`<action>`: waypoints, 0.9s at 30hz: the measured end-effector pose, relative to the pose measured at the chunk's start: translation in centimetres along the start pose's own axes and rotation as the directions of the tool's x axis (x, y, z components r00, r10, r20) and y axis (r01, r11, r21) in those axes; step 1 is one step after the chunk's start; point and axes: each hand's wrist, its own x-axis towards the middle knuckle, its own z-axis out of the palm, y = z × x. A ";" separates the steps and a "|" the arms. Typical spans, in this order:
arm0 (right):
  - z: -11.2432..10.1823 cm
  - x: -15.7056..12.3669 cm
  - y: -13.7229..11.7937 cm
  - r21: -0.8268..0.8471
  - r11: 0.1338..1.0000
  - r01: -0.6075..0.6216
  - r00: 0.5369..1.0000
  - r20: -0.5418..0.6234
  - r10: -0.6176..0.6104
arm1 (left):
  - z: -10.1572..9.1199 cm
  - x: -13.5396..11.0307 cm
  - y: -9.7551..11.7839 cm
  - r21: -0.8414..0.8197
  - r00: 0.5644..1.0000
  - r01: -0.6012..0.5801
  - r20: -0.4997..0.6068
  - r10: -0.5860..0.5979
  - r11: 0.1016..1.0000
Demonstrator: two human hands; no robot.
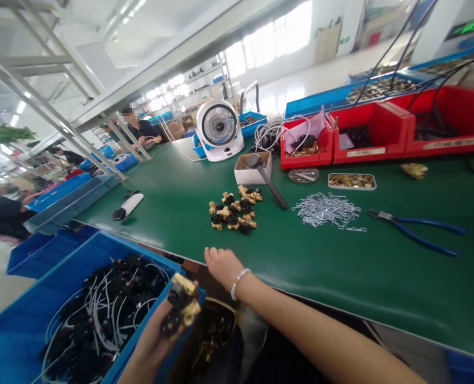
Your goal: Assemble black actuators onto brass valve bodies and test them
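Low at the centre, my left hand (154,333) is closed round several brass valve fittings (184,301) with black plastic parts, above the side of a blue bin. At the front edge of the table, my right hand (223,266), a beaded bracelet at its wrist, has its fingers curled under. Whatever lies beneath those fingers is hidden. A cluster of similar brass and black fittings (232,210) rests on the green table (173,202) just beyond it. More brass pieces (208,341) show in a dark container below the table edge.
Black parts with white cables (104,309) fill the blue bin (5,330) at left. Wire clips (327,209), blue-handled pliers (420,226), a hammer (271,184) on a small box and a brass-parts tray (352,181) lie right. Behind stand a fan (219,128) and red bins (372,154). People sit farther left.
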 end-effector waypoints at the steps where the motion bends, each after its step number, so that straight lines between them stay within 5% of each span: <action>1: -0.1 -0.1 0.0 0.015 1.000 -0.006 1.000 0.001 0.006 | 0.5 0.3 0.6 0.008 1.000 -0.026 -0.007 0.027 1.000; 7: -0.3 -0.1 0.0 0.063 0.998 -0.021 1.000 -0.006 0.021 | 6.1 7.3 4.6 0.211 0.931 -0.334 -0.080 0.357 0.919; 13: -0.2 -0.1 0.1 0.051 0.999 -0.017 1.000 -0.022 0.018 | 9.1 13.1 5.9 0.515 0.758 -0.582 0.064 0.649 0.630; 18: -0.1 0.0 0.0 0.028 1.000 -0.012 1.000 -0.017 0.012 | 10.8 16.5 5.5 0.611 0.709 -0.621 0.169 0.685 0.491; 24: 0.0 0.0 -0.1 -0.019 1.000 -0.002 1.000 -0.005 0.001 | 13.6 19.6 5.7 0.532 0.692 -0.696 0.319 0.647 0.482; 27: 0.0 0.1 -0.1 -0.050 0.999 0.003 1.000 0.006 -0.002 | 13.4 20.1 5.9 0.425 0.656 -0.753 0.429 0.621 0.502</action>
